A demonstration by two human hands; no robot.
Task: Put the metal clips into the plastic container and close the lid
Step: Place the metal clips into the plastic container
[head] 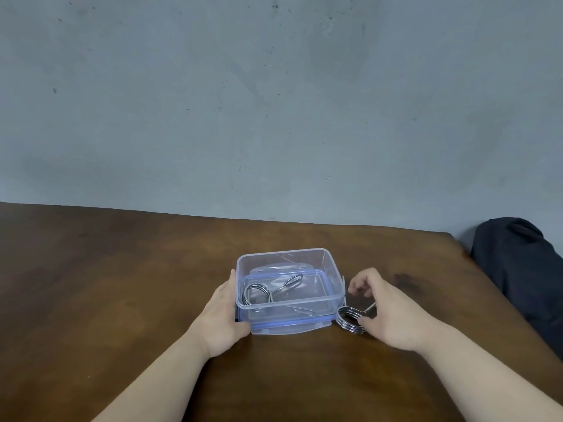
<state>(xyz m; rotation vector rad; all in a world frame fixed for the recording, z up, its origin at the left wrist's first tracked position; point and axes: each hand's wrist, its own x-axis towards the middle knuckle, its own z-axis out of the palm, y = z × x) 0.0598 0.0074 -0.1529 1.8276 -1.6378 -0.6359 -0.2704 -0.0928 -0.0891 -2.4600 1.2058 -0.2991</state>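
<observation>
Our left hand [221, 312] lies flat, steadying the box [288, 287] with one clip [265, 292] inside. Just right, our right hand [387, 312] seems to pinch the second clip [350, 319]; we should lift it clear over the rim.

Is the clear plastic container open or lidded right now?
Open: the clear plastic container has no lid on top; one metal spring clip lies inside, and its blue-rimmed lid appears to sit underneath.

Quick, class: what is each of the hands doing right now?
Left hand: open, flat against the plastic container.
Right hand: closing around the metal clip on the table.
</observation>
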